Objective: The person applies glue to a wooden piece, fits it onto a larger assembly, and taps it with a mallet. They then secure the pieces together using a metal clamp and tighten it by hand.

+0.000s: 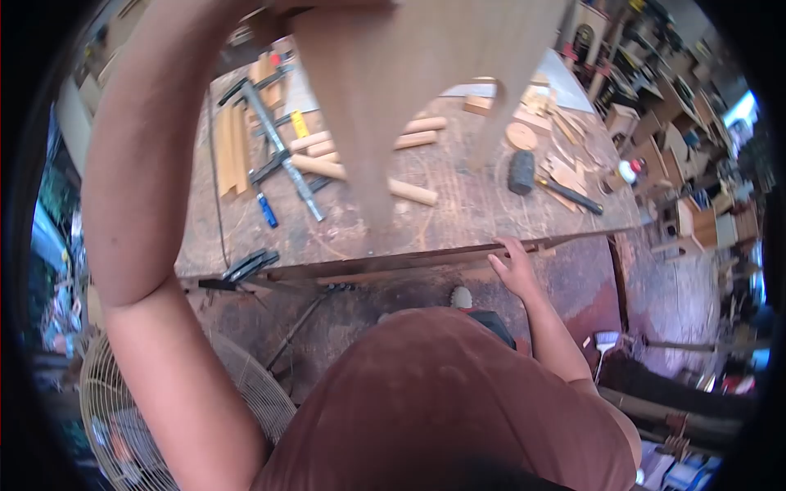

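Observation:
A large flat wooden piece (pixel 356 90) with tapering legs hangs blurred above the workbench (pixel 458 221), cut off by the top edge. My left arm rises along the left side and leaves the view at the top near this piece; its hand and grip cannot be made out. By the bench's front edge is my right hand (pixel 514 266), its fingers apart and nothing in them. Behind the wooden piece lie several round dowels (pixel 413 192). A black mallet (pixel 521 172) rests on the right part of the bench.
A bar clamp (pixel 278 143), wood strips (pixel 232 151) and a blue-handled tool (pixel 267 210) lie on the left. Offcuts (pixel 565 173) and a bottle (pixel 626 172) are at the right. Another clamp (pixel 250 266) sits at the front edge; a fan (pixel 102 401) stands lower left.

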`<state>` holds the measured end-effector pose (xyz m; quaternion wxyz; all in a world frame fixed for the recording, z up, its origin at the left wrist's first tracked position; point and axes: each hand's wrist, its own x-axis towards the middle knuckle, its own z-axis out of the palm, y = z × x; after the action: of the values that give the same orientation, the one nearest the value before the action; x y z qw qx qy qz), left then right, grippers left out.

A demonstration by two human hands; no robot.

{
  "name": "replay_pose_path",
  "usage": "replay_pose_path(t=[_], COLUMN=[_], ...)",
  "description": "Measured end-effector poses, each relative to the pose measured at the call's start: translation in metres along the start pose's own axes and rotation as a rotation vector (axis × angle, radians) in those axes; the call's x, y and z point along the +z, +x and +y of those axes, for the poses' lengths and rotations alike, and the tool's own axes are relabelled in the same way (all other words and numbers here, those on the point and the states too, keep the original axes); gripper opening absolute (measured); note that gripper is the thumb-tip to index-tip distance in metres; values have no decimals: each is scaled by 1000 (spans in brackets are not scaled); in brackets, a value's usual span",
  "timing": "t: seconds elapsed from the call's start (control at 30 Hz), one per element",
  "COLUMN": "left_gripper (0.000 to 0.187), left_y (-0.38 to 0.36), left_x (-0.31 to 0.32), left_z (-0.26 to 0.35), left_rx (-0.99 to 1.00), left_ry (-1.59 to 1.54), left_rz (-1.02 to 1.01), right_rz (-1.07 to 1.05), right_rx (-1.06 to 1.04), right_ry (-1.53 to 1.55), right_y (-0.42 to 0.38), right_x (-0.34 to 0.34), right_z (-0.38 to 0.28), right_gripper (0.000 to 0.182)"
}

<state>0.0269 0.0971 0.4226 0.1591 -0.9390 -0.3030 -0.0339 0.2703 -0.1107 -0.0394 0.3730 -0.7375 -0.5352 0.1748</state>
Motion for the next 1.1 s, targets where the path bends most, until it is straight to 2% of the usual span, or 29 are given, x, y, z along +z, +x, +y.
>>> replay_pose_path(t=[0.1, 0.17, 0.27, 0.3, 0.33, 0.37, 0.43, 0.47, 0.63, 0.73, 0.77, 0.8, 0.87, 0.9, 0.97, 1.0, 1.07, 1.1], left_gripper=[41, 42, 44, 46, 61, 58, 60, 60, 61, 57, 57, 57, 56, 56, 58, 58, 55, 50], left_y=[17, 31, 51, 58, 82, 82, 86, 87, 87, 93, 94, 98, 103, 105, 114, 118, 124, 127], left_x=[-3, -12, -15, -14, 24, 23, 16, 16, 25, 22, 25, 26, 31, 41, 45, 47, 55, 66], left_z=[31, 44, 62, 58, 8, 12, 17, 16, 13, 12, 13, 13, 11, 14, 25, 28, 28, 21], left_rx=[-43, -110, -156, -169, -77, -107, -150, -186, -246, -223, -238, -184, -233, -149, -289, -242, -247, -254], left_ry=[171, 42, 71, 84, -150, -131, -223, -207, -130, -262, -174, -242, -365, -410, -397, -414, -349, -276], left_rz=[89, -18, -24, -60, 52, 67, -30, -34, 56, -29, 13, -4, -4, 117, 121, 110, 197, 328], right_rz=[23, 35, -2, -34, -73, -92, -151, -140, -211, -196, -175, -184, -187, -180, -145, -140, -80, -45], right_rx=[52, 49, 7, -17, -37, -71, -48, -112, -100, -218, -256, -223, -174, -161, -104, -96, 12, 73], right_ry=[34, 56, 87, 92, 88, 101, 77, 110, 135, 162, 136, 145, 135, 120, 129, 144, 153, 159], right_y=[-7, -4, 10, 17, 24, 31, 46, 54, 89, 97, 100, 100, 95, 92, 81, 75, 56, 49], right_x=[-23, -37, -54, -60, -72, -80, -94, -99, -113, -109, -104, -101, -100, -100, -100, -101, -108, -112], right_z=[29, 49, 87, 98, 99, 105, 121, 130, 150, 160, 165, 165, 162, 161, 160, 159, 150, 148], right_gripper=[36, 35, 35, 35, 34, 34, 34, 33, 32, 28, 26, 22, 18, 17, 16, 16, 16, 15])
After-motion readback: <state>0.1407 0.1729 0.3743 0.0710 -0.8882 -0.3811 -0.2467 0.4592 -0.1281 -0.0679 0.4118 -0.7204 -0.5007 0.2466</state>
